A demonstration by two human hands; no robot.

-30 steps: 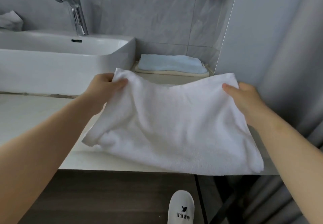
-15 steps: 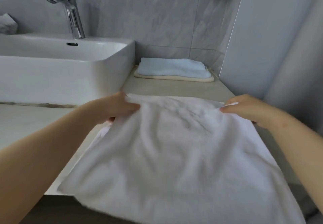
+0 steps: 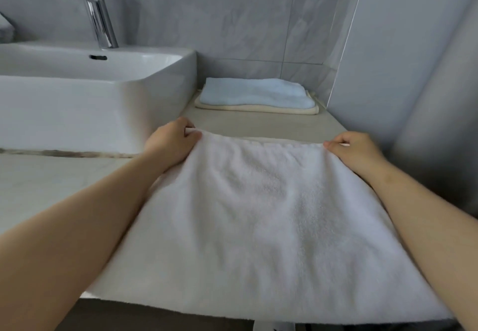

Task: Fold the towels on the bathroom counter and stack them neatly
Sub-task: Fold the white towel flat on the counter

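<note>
Directly ahead, a white towel [image 3: 271,214] lay spread on the counter [image 3: 258,125], near edge hanging over the front. The left hand [image 3: 170,144] and right hand [image 3: 354,149] each pinched 1 far corner, fingers curled on the cloth. Beyond both hands, apart from them, a folded blue towel [image 3: 256,92] sat on a cream towel [image 3: 258,109] beside the sink [image 3: 77,103].
</note>
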